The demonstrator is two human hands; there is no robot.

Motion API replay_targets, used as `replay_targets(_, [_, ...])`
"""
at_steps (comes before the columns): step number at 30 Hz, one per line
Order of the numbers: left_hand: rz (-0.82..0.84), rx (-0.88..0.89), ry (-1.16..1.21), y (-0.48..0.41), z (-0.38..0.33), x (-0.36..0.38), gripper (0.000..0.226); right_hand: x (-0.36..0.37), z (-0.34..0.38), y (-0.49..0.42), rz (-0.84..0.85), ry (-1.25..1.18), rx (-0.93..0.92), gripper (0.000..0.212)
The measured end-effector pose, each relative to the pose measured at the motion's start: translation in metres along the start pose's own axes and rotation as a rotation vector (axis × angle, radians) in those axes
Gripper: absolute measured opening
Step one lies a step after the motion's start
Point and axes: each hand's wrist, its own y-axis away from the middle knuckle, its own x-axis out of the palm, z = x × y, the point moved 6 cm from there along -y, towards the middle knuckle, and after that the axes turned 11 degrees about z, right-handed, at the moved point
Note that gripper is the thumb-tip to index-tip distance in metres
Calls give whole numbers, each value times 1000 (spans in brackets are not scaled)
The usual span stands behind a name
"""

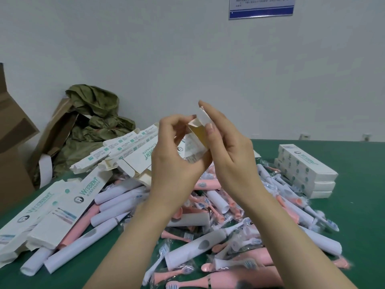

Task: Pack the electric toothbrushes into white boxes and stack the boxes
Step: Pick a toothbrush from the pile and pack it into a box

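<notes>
Above the toothbrush pile we hold one box: our left hand curls round its lower end, our right hand pinches the open top flap. The card is thin and creased, so squeezing could crush or tear it; the pile, smooth and film-wrapped, could slide. Right of the pile sits the stack.

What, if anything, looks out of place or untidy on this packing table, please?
The toothbrushes lie in a tangled heap mid-table and flat boxes are strewn at left; only the box stack at right looks tidy.
</notes>
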Motion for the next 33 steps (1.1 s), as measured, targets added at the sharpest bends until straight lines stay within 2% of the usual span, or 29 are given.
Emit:
replay_targets(2, [-6,-84,-3,-1,7,3,59,-2,-1,0,-1,51,-23,39])
replay_targets(4, [8,-131,-60,-2,12,7,51,-3,-3,1,25,105,-49,41])
replay_targets(6, [3,-110,-81,-2,12,9,36,-1,-4,1,62,215,-70,42])
replay_targets(8, [-9,-67,-108,-1,9,10,31,1,-3,2,82,320,-87,45])
replay_targets(14, [-22,-53,-76,-1,11,13,38,0,-4,1,155,423,-63,44])
replay_targets(18, [-46,-55,-58,2,15,10,39,3,0,2,219,612,-128,49])
replay_targets(21, [-36,-81,-44,4,18,7,51,9,0,6,212,684,-129,52])
replay_targets(24, [-29,-103,-23,10,20,6,44,16,-5,10,255,584,-113,52])
replay_targets(26, [-70,-83,20,16,18,-1,41,13,-8,12,215,285,-94,46])
replay_targets(28, [-133,-36,127,20,17,-15,42,-7,-15,14,-31,20,3,35])
replay_targets(30, [-198,-11,282,26,23,-33,45,-28,-36,20,-252,-62,258,17])
replay_targets(31, [-218,-13,369,29,28,-42,47,-33,-50,24,-262,-68,441,15])
replay_targets(33, [-209,-35,510,39,39,-53,49,-28,-77,33,-165,-247,757,43])
